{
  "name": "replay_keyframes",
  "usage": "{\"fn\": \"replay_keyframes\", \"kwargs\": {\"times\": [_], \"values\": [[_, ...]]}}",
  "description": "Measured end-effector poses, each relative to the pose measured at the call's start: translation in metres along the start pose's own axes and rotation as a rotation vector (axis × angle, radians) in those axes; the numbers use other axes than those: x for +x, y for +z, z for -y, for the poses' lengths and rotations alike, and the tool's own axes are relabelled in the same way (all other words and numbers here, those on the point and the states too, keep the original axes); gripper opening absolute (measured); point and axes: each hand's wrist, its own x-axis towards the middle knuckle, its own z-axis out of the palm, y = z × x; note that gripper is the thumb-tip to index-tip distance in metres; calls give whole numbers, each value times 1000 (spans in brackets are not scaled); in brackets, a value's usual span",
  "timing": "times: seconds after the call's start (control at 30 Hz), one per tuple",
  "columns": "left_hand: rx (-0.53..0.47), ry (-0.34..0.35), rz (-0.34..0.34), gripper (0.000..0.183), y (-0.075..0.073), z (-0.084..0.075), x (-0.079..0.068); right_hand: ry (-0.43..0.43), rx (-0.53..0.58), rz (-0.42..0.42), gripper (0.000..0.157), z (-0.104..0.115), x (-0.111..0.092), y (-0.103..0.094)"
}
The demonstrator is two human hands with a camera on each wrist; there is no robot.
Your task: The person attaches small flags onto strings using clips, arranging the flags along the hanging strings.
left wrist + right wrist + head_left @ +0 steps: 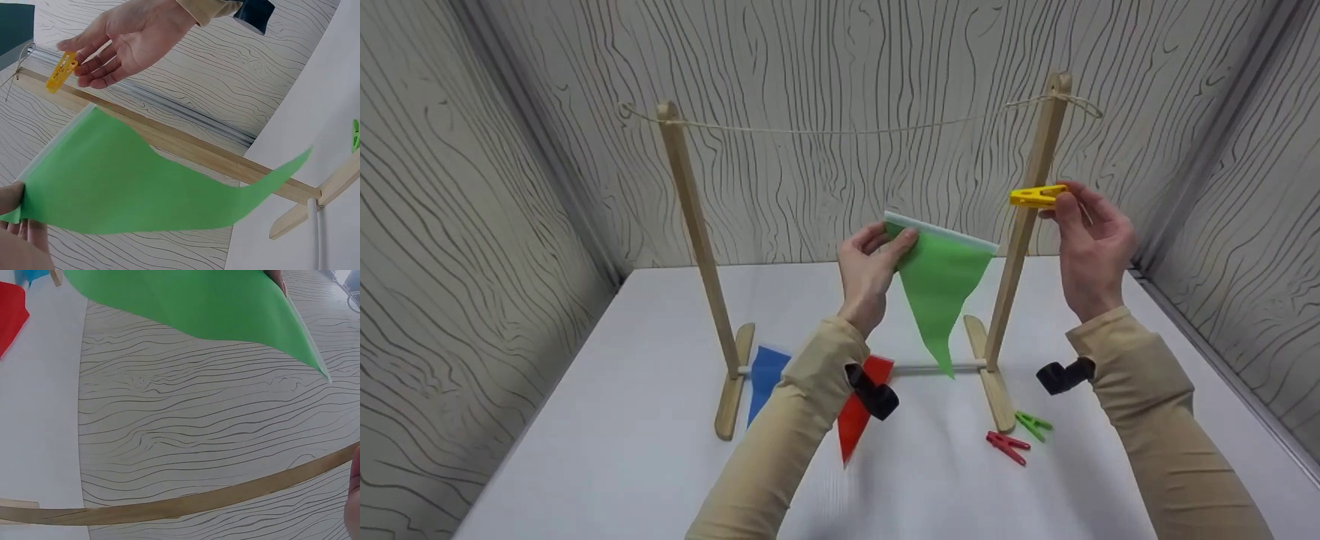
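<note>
My left hand (871, 266) pinches a green triangular pennant (941, 281) by the left end of its white top band, thumb in front. The pennant hangs point down, below a cream string (825, 133) tied between two wooden posts. My right hand (1095, 240) holds a yellow clothespin (1037, 196) between thumb and fingers, in front of the right post (1024, 225). The clothespin points left, apart from the pennant. In the left wrist view the same clothespin (61, 73) shows above the pennant's band. Only a bit of the right hand (353, 500) shows in the right wrist view.
On the white table (607, 420) lie a red clothespin (1008, 447) and a green clothespin (1033, 425) by the right wooden foot (991, 382). A blue pennant (767, 375) and a red pennant (855, 420) lie near the white crossbar (934, 367), partly behind my left arm.
</note>
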Motion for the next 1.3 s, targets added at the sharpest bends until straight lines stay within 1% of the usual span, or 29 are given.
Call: {"fn": "replay_keyframes", "kwargs": {"times": [0.1,0.23,0.3,0.43,0.5,0.63,0.73,0.83,1.1,1.3], "values": [[-15,18,9,34,1,-4,1,-16,-49,-4,19,4,9,6],[-3,39,19,34,4,-9,2,-27,-44,9,21,10,20,14],[10,49,19,35,5,-12,2,-36,-26,13,22,12,24,17],[2,74,29,35,9,-17,3,-62,10,-4,24,16,29,20],[-16,87,37,34,11,-20,4,-81,34,-12,25,18,31,21],[-48,100,36,30,13,-26,5,-106,125,-24,28,23,37,24],[-69,102,34,28,15,-30,7,-119,155,-31,29,27,41,26],[-95,105,41,28,17,-33,7,-136,126,-30,29,30,43,29],[-132,133,74,28,26,-41,10,-212,-18,5,29,38,48,37],[-167,147,80,26,28,-45,11,-230,-69,45,27,51,54,47]]}}
